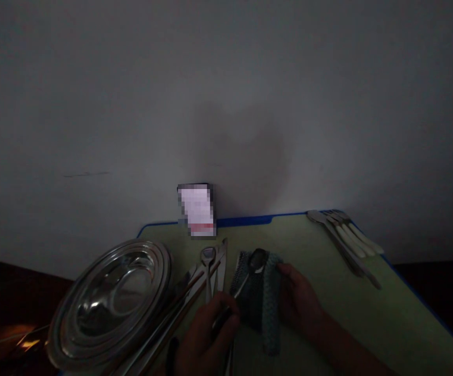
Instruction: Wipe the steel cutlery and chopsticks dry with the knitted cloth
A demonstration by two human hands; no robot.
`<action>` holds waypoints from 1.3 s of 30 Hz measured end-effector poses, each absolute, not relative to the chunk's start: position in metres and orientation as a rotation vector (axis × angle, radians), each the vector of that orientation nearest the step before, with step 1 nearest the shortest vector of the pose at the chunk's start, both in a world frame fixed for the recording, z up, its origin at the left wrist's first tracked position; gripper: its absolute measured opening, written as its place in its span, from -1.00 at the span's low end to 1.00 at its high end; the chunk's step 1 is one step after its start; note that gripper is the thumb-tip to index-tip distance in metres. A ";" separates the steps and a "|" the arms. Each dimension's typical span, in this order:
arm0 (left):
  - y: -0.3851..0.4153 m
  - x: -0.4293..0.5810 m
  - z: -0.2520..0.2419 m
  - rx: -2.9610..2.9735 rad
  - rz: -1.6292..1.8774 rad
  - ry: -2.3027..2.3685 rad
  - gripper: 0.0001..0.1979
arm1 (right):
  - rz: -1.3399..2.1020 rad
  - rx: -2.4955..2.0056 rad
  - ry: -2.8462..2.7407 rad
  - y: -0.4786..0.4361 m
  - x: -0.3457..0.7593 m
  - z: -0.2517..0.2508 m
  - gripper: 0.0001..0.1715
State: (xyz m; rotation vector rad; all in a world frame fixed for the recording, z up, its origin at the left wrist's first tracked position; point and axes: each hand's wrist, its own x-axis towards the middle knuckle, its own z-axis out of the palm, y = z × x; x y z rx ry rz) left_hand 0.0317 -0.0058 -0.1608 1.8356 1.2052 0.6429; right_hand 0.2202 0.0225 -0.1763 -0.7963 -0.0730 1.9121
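My left hand [206, 334] is closed round the handle of a metal spoon [255, 261], whose bowl rests on top of a grey-blue knitted cloth [265, 308]. My right hand [302, 300] grips that cloth from its right side, fingers curled on it. Cloth and spoon are just above a pale green table top [367, 324] with a blue edge. The scene is dim.
A round steel plate [111, 303] lies at the left. Several pieces of cutlery [206, 274] lie between the plate and the cloth. More spoons and forks [347, 237] lie at the far right corner. A small lit screen [197, 209] leans against the grey wall.
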 end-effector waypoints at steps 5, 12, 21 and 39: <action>-0.004 0.035 -0.162 1.901 0.609 1.198 -0.88 | 1.942 -0.755 -0.101 0.025 0.220 -0.176 -0.78; -0.003 0.038 -0.161 2.017 0.498 1.131 -0.87 | 2.004 -0.708 -0.231 0.029 0.219 -0.178 -0.67; -0.004 0.041 -0.151 2.077 0.461 1.063 -0.85 | 1.951 -0.652 -0.207 0.030 0.222 -0.168 -0.59; -0.004 0.044 -0.164 1.854 0.845 1.228 -0.78 | 1.847 -0.662 -0.196 0.041 0.225 -0.175 -0.66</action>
